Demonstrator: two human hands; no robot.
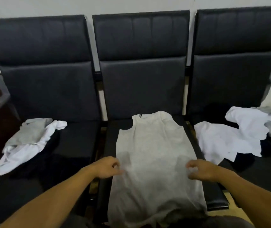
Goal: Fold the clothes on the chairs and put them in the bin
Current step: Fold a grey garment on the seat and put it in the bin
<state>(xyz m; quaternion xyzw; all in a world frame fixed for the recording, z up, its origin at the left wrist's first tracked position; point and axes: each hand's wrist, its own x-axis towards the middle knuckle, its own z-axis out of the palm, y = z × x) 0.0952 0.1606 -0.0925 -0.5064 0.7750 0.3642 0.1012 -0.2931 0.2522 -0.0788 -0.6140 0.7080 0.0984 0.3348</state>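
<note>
Pinching w/ both hands point(108, 167) a soft, flat grey vest point(153, 155).

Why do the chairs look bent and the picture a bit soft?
Head view: the wide-angle lens bows the chair backs outward; the left hand and right hand are motion-blurred; dim, even light leaves soft shadows on the grey tank top.

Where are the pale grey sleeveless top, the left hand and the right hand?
pale grey sleeveless top point(154, 145): head view, chest area.
left hand point(106, 167): head view, back of hand.
right hand point(202, 169): head view, back of hand.
</note>
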